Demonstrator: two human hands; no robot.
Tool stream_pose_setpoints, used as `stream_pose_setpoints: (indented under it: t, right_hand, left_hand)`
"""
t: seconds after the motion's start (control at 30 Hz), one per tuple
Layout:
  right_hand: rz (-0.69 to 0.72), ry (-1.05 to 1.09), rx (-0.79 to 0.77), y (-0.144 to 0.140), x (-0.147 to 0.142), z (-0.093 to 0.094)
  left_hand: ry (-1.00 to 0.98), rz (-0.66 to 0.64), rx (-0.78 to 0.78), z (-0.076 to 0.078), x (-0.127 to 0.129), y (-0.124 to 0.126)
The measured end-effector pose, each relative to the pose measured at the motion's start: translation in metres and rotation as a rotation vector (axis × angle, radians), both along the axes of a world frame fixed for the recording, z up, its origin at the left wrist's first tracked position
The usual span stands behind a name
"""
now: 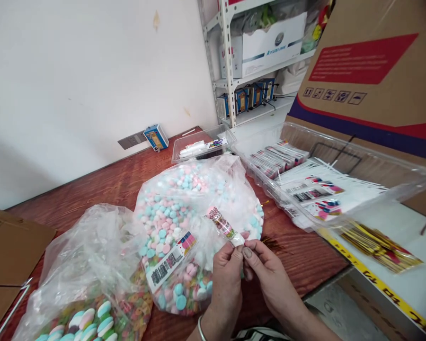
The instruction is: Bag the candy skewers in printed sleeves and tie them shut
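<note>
small candy packet (224, 227) pinched at its end by both hands, left (227, 274) & right (270, 274); grip best kept near the seal, over candy bag (177, 222).

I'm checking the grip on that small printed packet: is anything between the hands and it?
Nothing visible. The left hand and right hand both pinch the lower end of the small printed packet directly, above the open bag of pastel candies.

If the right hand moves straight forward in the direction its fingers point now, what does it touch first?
The right hand points up and left, pinching the small candy packet together with the left hand. Straight on, it would probably first meet the big clear bag of pastel candies behind the packet; depth is uncertain.
</note>
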State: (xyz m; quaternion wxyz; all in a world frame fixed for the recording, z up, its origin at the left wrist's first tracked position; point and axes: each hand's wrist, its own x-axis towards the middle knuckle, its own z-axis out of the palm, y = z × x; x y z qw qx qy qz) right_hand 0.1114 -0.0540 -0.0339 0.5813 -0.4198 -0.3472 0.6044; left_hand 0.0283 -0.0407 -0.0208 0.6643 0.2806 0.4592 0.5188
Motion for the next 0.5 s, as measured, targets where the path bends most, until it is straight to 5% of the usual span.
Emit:
stream_pose_setpoints:
  t: [0.27,0.5]
  right_hand:
    - [0.271,0.563,-0.251,-0.028,0.013,0.008]
    - [0.409,0.213,-0.197,-0.049,0.023,-0.006]
  left_hand:
    - [-0.128,-0.222,-0.011,0.008,-0.013,-0.026]
    - [-0.137,-0.199,-0.072,0.000,-0.024,-0.037]
